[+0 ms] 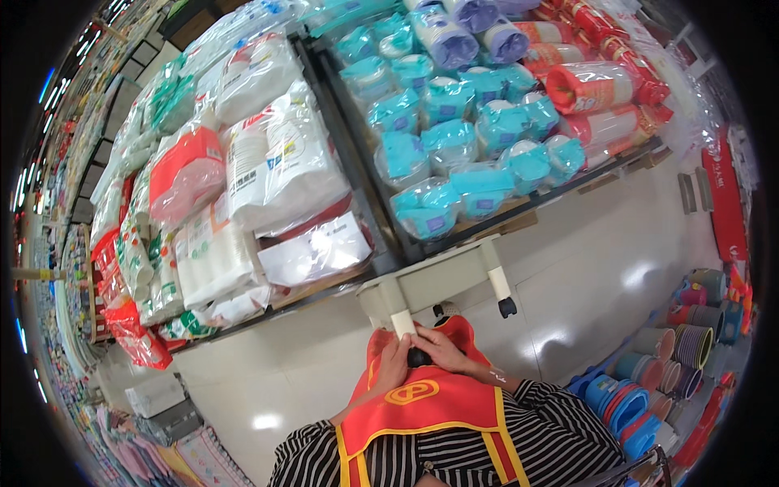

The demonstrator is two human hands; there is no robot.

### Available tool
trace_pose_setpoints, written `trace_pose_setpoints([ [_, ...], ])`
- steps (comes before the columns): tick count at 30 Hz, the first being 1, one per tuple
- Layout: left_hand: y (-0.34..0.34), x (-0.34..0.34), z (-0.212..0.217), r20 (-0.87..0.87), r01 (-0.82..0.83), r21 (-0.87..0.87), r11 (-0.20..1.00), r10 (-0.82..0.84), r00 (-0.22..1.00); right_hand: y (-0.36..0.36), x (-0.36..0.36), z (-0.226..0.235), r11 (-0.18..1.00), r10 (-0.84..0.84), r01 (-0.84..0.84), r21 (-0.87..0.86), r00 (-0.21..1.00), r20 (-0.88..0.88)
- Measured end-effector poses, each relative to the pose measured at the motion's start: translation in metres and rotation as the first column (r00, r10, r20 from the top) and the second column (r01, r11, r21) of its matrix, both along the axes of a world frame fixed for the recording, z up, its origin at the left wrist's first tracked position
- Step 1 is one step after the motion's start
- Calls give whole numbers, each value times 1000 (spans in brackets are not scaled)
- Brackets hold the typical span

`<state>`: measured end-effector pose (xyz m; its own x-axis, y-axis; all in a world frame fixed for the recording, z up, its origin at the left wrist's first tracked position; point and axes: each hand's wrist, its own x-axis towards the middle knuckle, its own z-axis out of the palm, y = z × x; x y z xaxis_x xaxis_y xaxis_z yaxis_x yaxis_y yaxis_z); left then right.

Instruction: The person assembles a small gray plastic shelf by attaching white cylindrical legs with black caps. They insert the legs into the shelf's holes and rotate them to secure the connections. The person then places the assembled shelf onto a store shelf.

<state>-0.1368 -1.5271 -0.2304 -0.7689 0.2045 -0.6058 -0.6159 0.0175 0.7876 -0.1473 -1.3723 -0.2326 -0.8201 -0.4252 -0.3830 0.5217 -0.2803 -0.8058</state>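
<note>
A beige plastic frame (438, 280) with stubby cream legs lies tipped against the front of the display table, its legs pointing toward me. At the end of the nearest leg (402, 323), a dark caster (419, 357) shows between my hands. My left hand (393, 363) is closed around its left side, fingertips at the leg's end. From the other side, my right hand (441, 351) grips the same caster, fingers bent over it. The exact finger contact is partly hidden. Another leg at the right carries a black caster (507, 307).
White packs of paper cups (280, 154) fill the display's left half. Teal-wrapped cup packs (454, 146), purple packs (450, 40) and red packs (596, 85) cover the right. Stacked plastic buckets (621, 402) stand at lower right. A red apron (454, 398) covers my lap.
</note>
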Motion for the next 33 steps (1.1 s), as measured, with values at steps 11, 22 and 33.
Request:
trace_pose_setpoints([
  [11,9,-3,13,-55,-46,-45,998,43,998,-6,6,-14,998,-67,67,18,997,27],
  [22,8,-3,5,47,-88,4,996,88,995,-5,-3,-3,996,-82,79,29,993,85],
  [33,13,-18,25,94,-124,-104,987,134,987,-6,-3,-7,998,-59,57,26,993,102],
])
